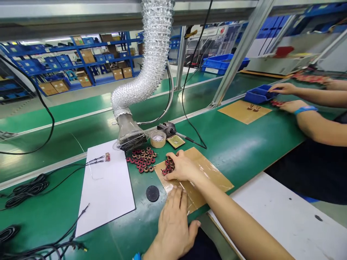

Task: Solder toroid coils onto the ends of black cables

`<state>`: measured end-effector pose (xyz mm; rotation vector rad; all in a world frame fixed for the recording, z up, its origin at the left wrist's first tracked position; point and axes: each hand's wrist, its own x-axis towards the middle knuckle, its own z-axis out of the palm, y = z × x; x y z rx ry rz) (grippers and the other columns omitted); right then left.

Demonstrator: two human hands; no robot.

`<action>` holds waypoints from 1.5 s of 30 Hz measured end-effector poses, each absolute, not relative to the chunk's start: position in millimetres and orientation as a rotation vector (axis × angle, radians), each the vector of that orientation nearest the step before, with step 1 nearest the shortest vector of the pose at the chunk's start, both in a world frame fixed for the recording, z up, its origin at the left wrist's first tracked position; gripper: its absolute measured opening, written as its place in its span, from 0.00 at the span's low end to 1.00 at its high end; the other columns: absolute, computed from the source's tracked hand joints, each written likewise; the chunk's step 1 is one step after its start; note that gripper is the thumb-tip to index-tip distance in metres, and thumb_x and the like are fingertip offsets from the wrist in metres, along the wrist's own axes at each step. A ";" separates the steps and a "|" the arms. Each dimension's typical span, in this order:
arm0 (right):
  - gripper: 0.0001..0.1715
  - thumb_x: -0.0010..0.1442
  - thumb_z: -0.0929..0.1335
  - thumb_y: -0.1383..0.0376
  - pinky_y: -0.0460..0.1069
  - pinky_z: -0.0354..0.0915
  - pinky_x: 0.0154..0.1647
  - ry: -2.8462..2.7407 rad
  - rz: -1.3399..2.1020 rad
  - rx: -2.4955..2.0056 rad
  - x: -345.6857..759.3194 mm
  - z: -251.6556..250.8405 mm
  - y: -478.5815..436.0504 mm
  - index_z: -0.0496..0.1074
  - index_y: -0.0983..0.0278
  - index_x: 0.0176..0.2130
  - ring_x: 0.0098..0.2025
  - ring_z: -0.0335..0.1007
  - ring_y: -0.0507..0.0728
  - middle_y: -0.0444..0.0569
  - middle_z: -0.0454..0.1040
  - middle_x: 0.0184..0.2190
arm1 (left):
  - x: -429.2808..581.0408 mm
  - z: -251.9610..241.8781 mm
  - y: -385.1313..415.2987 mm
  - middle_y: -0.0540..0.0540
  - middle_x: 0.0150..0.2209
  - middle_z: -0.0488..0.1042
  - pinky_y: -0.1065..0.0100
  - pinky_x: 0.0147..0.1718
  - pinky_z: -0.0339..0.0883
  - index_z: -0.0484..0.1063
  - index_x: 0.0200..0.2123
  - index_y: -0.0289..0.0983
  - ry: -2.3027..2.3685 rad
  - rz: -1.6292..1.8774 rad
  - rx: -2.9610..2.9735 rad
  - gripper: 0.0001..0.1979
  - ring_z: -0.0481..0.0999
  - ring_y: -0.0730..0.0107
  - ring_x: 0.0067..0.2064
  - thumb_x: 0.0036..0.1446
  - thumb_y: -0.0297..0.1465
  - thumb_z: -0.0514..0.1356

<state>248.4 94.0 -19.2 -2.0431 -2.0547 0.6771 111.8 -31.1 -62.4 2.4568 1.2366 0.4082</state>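
Note:
My right hand (182,167) is curled around a cluster of small red-and-black wire-wound ring coils (169,165) on a brown sheet (204,164); its palm hides part of the cluster. Fingers stretched out, my left hand (175,220) lies flat with its tips at the sheet's near-left edge, holding nothing. A bigger pile of the same coils (142,159) spreads on the green bench (146,224), left of the sheet. Beside my left hand is a round black disc (152,194).
A fume hood (131,133) on a silver duct hangs behind the pile. Close by are a soldering iron (185,137), a round tub (157,139) and a sponge tray (175,141). Leftward lie a white board (105,191) and black cables (29,189). A co-worker's hands (287,97) are at right.

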 end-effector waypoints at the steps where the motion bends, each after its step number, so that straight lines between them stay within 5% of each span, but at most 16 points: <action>1: 0.57 0.35 0.78 0.48 0.53 0.64 0.46 -2.055 0.673 -2.043 244.9 -19.9 97.0 0.60 0.59 0.60 0.43 0.70 0.62 0.53 0.56 0.47 | 112.0 -64.1 -31.6 0.35 0.67 0.54 0.49 0.63 0.58 0.54 0.66 0.31 1.212 0.394 2.475 0.38 0.54 0.46 0.67 0.56 0.41 0.60; 20: 0.53 0.38 0.77 0.45 0.56 0.63 0.51 -2.076 0.619 -2.097 201.5 -18.4 138.6 0.62 0.62 0.57 0.48 0.70 0.66 0.57 0.58 0.49 | 112.1 -61.0 -30.2 0.35 0.68 0.51 0.52 0.65 0.54 0.51 0.67 0.28 1.150 0.281 2.515 0.43 0.51 0.49 0.68 0.54 0.39 0.64; 33: 0.58 0.37 0.79 0.48 0.56 0.62 0.51 -2.022 0.791 -1.866 216.0 -7.6 140.2 0.60 0.63 0.61 0.49 0.69 0.66 0.60 0.62 0.52 | 109.9 -58.5 -32.5 0.39 0.68 0.54 0.55 0.65 0.55 0.50 0.67 0.32 1.013 0.282 2.606 0.37 0.54 0.54 0.68 0.58 0.34 0.60; 39: 0.47 0.54 0.71 0.50 0.51 0.65 0.45 -1.968 0.881 -1.715 270.7 3.4 101.4 0.51 0.55 0.66 0.41 0.71 0.55 0.53 0.66 0.56 | 110.2 -58.6 -34.0 0.38 0.68 0.54 0.54 0.64 0.57 0.51 0.67 0.31 1.018 0.249 2.596 0.36 0.54 0.53 0.67 0.59 0.35 0.59; 45: 0.37 0.46 0.76 0.61 0.50 0.65 0.38 -1.942 0.915 -1.877 286.5 -19.4 52.3 0.66 0.67 0.54 0.39 0.72 0.59 0.53 0.74 0.42 | 108.5 -62.7 -34.3 0.41 0.68 0.54 0.57 0.65 0.55 0.49 0.67 0.33 0.985 0.329 2.601 0.32 0.54 0.57 0.68 0.64 0.37 0.53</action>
